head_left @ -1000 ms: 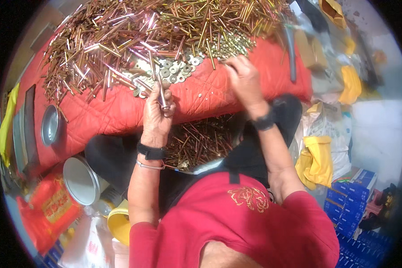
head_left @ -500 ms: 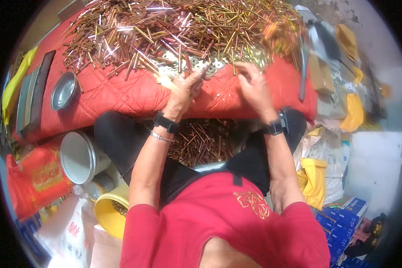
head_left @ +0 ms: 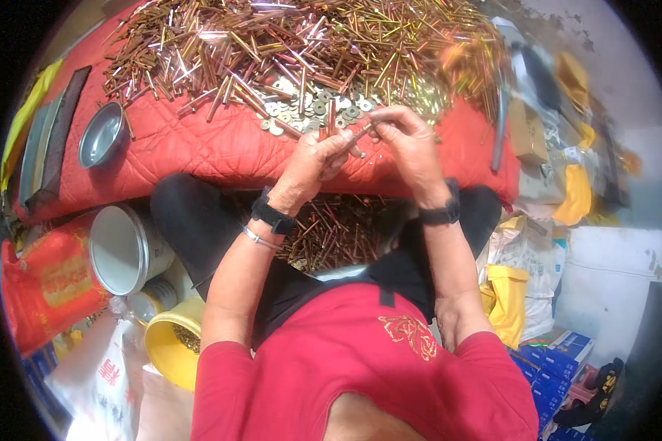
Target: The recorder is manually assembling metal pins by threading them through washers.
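My left hand (head_left: 316, 158) is closed around a few copper-coloured metal rods. One rod (head_left: 332, 115) stands up from the fingers. Another rod (head_left: 361, 133) slants toward my right hand (head_left: 413, 151), whose thumb and fingers pinch together at its far end. Whatever small piece sits in that pinch is too hidden to name. Just beyond both hands, flat grey washers (head_left: 319, 107) lie scattered on the red quilted cover (head_left: 206, 151). A large heap of copper and gold-toned rods (head_left: 279, 48) spreads behind them.
A metal bowl (head_left: 101, 135) rests on the cover at left. Below it are a grey-white bucket (head_left: 118, 250) and a yellow bucket (head_left: 162, 353). More rods (head_left: 331, 231) lie between my legs. Yellow sacks (head_left: 507, 294) and blue boxes (head_left: 555, 375) stand at right.
My right hand has moved left from beside the washers and now meets the rod's end at my left hand. My left hand has shifted slightly and still grips rods.
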`<state>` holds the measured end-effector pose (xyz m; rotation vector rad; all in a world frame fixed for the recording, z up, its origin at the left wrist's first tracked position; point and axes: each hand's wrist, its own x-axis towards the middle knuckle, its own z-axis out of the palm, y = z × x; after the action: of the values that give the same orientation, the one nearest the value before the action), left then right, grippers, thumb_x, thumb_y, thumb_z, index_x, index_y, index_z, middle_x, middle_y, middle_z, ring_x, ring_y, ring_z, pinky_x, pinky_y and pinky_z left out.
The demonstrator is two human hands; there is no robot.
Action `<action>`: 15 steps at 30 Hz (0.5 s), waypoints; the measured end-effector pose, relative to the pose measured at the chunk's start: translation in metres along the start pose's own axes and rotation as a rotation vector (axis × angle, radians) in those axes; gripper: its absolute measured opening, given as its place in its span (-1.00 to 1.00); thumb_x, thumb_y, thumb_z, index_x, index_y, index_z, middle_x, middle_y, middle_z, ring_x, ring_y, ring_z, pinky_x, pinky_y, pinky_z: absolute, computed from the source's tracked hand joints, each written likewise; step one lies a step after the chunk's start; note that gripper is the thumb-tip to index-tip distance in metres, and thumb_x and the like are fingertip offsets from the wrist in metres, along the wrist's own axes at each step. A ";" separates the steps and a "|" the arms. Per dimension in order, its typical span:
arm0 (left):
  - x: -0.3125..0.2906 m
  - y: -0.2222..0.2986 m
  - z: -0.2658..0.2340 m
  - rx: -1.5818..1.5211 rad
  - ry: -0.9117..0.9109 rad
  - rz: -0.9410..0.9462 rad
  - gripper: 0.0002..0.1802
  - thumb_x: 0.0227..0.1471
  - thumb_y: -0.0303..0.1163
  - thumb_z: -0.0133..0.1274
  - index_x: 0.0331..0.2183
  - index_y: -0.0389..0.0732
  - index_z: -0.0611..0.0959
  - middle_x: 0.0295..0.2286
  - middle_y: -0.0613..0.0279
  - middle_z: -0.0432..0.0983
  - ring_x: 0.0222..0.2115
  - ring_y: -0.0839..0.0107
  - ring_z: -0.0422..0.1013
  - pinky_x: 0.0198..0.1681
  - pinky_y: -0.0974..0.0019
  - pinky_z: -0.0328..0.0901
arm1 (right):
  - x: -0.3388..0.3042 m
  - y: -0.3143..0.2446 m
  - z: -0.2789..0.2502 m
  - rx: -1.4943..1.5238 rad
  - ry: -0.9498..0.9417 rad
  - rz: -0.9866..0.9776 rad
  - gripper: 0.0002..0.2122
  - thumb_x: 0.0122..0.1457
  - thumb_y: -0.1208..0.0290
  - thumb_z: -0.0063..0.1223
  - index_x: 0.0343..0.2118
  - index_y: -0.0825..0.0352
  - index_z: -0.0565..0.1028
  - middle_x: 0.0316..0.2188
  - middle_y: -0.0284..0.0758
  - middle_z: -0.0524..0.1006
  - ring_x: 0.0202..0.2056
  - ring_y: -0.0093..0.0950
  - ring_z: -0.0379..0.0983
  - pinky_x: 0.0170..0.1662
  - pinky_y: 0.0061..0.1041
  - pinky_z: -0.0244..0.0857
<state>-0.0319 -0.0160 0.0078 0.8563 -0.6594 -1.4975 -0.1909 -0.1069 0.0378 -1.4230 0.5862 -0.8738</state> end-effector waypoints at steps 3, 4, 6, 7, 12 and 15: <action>0.001 0.001 -0.005 -0.025 0.002 0.019 -0.69 0.11 -0.18 0.03 -0.49 -0.22 0.56 -0.78 0.53 0.17 -0.80 0.72 0.02 -0.76 0.57 -0.15 | 0.000 0.000 0.000 -0.031 -0.031 -0.053 -0.85 0.13 0.65 0.02 -0.25 0.36 0.54 -0.35 -0.43 0.52 -0.32 -0.65 0.43 -0.22 -0.66 0.34; 0.001 0.001 -0.005 -0.020 0.000 0.019 -0.70 0.11 -0.19 0.04 -0.49 -0.23 0.57 -0.77 0.55 0.16 -0.80 0.72 0.00 -0.75 0.56 -0.16 | -0.001 -0.001 0.001 -0.059 -0.039 -0.063 -0.85 0.13 0.66 0.02 -0.26 0.36 0.54 -0.35 -0.42 0.52 -0.32 -0.65 0.43 -0.21 -0.66 0.34; 0.001 0.002 -0.005 -0.009 -0.004 0.018 -0.70 0.11 -0.20 0.04 -0.47 -0.25 0.59 -0.77 0.57 0.12 -0.79 0.72 -0.03 -0.73 0.55 -0.18 | -0.001 0.000 0.001 -0.107 -0.044 -0.096 -0.84 0.12 0.68 0.01 -0.26 0.36 0.54 -0.34 -0.41 0.51 -0.30 -0.63 0.44 -0.20 -0.66 0.35; 0.001 0.003 -0.005 0.003 -0.020 0.018 -0.70 0.10 -0.20 0.04 -0.48 -0.25 0.59 -0.77 0.57 0.13 -0.79 0.73 -0.03 -0.73 0.54 -0.18 | 0.000 0.000 0.001 -0.126 -0.043 -0.121 -0.84 0.11 0.69 0.01 -0.27 0.36 0.54 -0.33 -0.41 0.51 -0.29 -0.63 0.44 -0.19 -0.66 0.35; 0.001 0.006 -0.007 0.070 -0.063 -0.006 -0.70 0.09 -0.19 0.05 -0.50 -0.23 0.59 -0.77 0.56 0.15 -0.79 0.72 -0.03 -0.73 0.54 -0.18 | 0.004 0.001 -0.003 -0.252 -0.076 -0.211 -0.84 0.08 0.72 0.02 -0.32 0.36 0.55 -0.33 -0.37 0.50 -0.25 -0.61 0.44 -0.17 -0.65 0.35; 0.001 0.006 -0.007 0.077 -0.044 -0.034 -0.69 0.08 -0.18 0.06 -0.51 -0.22 0.60 -0.78 0.57 0.14 -0.80 0.72 -0.04 -0.73 0.54 -0.18 | 0.005 -0.002 -0.006 -0.345 -0.123 -0.258 -0.86 0.08 0.71 0.03 -0.34 0.35 0.54 -0.36 -0.36 0.51 -0.27 -0.59 0.45 -0.18 -0.64 0.34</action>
<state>-0.0229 -0.0174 0.0086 0.8998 -0.7422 -1.5331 -0.1929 -0.1147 0.0398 -1.8833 0.4819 -0.9076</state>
